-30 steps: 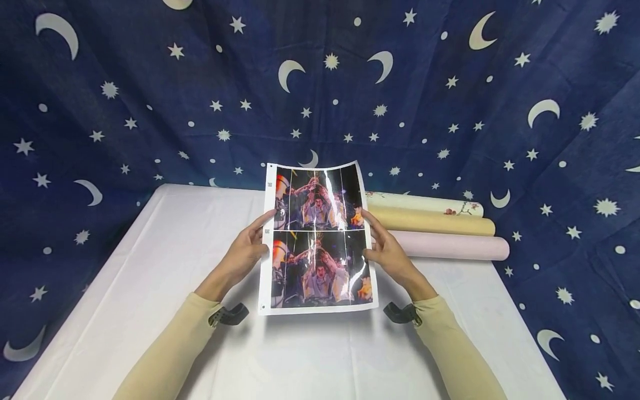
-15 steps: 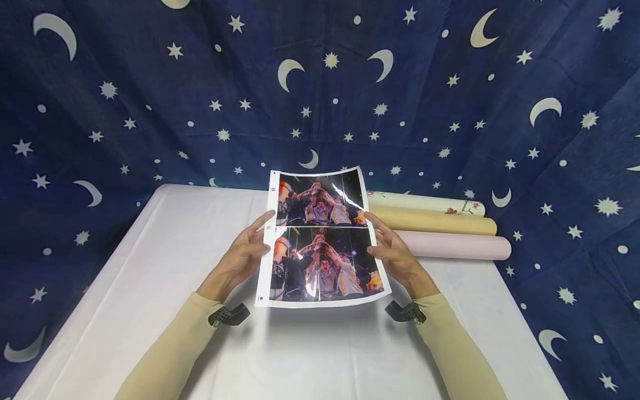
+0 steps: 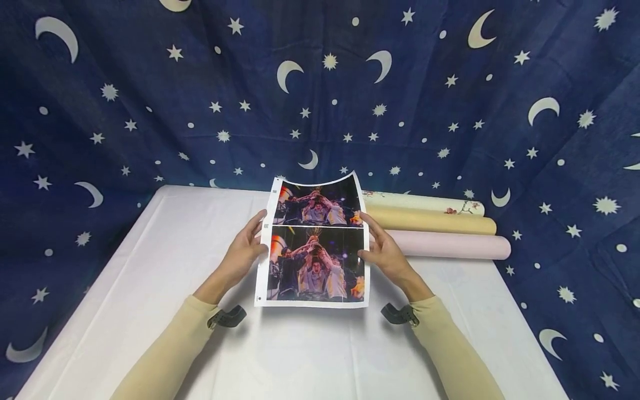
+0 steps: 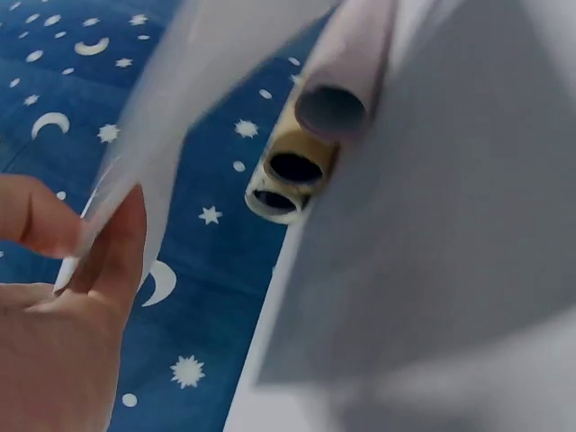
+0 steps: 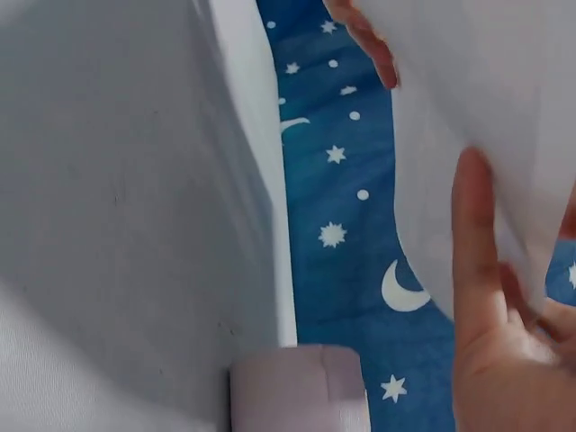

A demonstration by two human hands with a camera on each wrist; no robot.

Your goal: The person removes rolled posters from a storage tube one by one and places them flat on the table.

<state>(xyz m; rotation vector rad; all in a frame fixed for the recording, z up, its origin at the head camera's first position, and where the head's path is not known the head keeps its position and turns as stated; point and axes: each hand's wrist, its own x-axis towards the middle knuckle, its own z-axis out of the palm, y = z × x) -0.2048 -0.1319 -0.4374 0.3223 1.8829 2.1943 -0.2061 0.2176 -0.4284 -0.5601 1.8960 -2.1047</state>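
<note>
A glossy printed photo sheet (image 3: pixel 315 261) with a white border carries the same picture twice, one above the other. It is held over the table, its far edge bowed. My left hand (image 3: pixel 240 255) pinches its left edge between thumb and fingers. On the opposite edge, my right hand (image 3: pixel 392 258) pinches it the same way. The left wrist view shows the thumb and fingers of the left hand (image 4: pixel 72 297) on either side of the sheet's edge. From the right wrist view, the plain white back of the sheet (image 5: pixel 441 189) is visible, with right-hand fingers behind it.
Three rolls lie side by side at the table's back right: a pink roll (image 3: pixel 455 246), a yellow roll (image 3: pixel 435 221) and a cream roll with flowers (image 3: pixel 425 204). A white cloth covers the table (image 3: pixel 310 355). Behind hangs a dark blue curtain (image 3: pixel 170 94) with moons and stars.
The sheet has tilted back flatter, its far edge lower and more bowed. Its lower right corner swung right, then came back left. Both hands kept hold and shifted slightly left.
</note>
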